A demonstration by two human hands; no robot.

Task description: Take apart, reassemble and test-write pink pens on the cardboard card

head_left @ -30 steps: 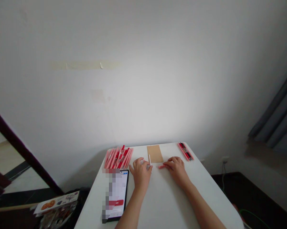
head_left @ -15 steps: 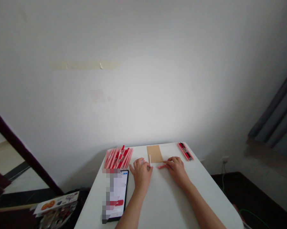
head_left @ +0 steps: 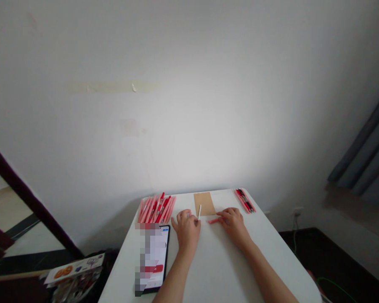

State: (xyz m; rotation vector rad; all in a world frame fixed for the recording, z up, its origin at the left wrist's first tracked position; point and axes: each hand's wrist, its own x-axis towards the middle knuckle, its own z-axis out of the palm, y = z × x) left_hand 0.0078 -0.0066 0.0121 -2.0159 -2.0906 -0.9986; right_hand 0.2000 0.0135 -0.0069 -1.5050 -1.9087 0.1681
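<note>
My left hand [head_left: 186, 229] rests on the white table [head_left: 214, 265] and pinches a thin white refill rod [head_left: 199, 211] that points up and away. My right hand [head_left: 234, 222] lies to its right, fingers closed on a short pink pen barrel [head_left: 213, 220] that lies flat on the table. A brown card [head_left: 204, 203] lies just beyond both hands. A fan of pink and red pens [head_left: 156, 208] is spread at the far left. A smaller bunch of red and black pens [head_left: 245, 200] lies at the far right.
A phone [head_left: 153, 259] with a lit screen lies near the table's left edge by my left forearm. A printed box [head_left: 74, 269] sits on the floor to the left. A grey curtain [head_left: 362, 155] hangs at the right. The wall stands right behind the table.
The white rod in my left hand has tilted slightly to the right and risen a little. My right hand and the pink barrel have barely moved.
</note>
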